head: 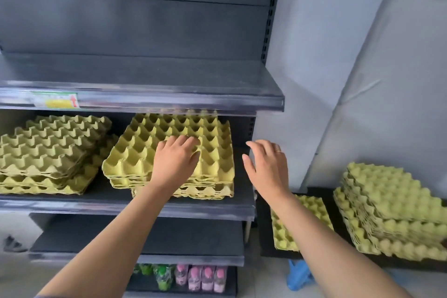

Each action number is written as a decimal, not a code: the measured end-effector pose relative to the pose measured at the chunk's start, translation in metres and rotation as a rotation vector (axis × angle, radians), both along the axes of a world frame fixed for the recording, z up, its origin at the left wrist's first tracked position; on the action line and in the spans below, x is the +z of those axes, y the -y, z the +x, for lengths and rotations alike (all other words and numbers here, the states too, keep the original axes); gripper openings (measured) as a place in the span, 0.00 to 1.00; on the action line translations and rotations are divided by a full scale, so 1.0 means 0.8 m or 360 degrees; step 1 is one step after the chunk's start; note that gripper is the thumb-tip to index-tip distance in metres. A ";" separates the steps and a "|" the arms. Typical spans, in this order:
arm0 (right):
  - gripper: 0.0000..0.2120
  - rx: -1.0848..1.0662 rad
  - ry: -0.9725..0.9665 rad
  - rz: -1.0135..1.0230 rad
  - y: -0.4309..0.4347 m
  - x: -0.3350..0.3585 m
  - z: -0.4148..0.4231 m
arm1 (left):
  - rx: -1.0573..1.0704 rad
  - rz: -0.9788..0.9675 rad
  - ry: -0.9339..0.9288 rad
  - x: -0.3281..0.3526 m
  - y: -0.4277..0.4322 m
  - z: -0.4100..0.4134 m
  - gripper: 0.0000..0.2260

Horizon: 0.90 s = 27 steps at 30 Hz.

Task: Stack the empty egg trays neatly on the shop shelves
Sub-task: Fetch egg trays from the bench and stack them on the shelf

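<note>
My left hand lies palm-down on the top tray of the right-hand stack on the middle shelf. The fingers are spread and pressing, wrapped round nothing. My right hand hangs loose and empty just beside the stack's right edge, touching nothing.

The upper trays sit twisted against the lower ones, which jut out at the front right. A 2nd, left-hand stack looks just as skewed.

These are moulded pulp, so I judge them light, rough enough not to slip, fairly stiff across the cups but easy to crush at the rim. I would hold the twisted trays by 2 opposite edges with flat fingers and turn them until the cups nest.

More trays wait low on my right: a loose tray and a pile.
</note>
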State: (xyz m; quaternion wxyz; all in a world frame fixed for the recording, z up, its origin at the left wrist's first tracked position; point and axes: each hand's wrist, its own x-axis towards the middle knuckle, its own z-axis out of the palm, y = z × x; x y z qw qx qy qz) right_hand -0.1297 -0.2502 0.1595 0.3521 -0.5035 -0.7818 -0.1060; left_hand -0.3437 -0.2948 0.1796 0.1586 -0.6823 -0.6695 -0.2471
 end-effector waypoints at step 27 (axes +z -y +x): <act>0.21 -0.0377 0.0210 -0.1467 -0.130 -0.226 0.471 | -0.0690 -0.1293 0.0077 -0.253 -0.213 0.438 0.15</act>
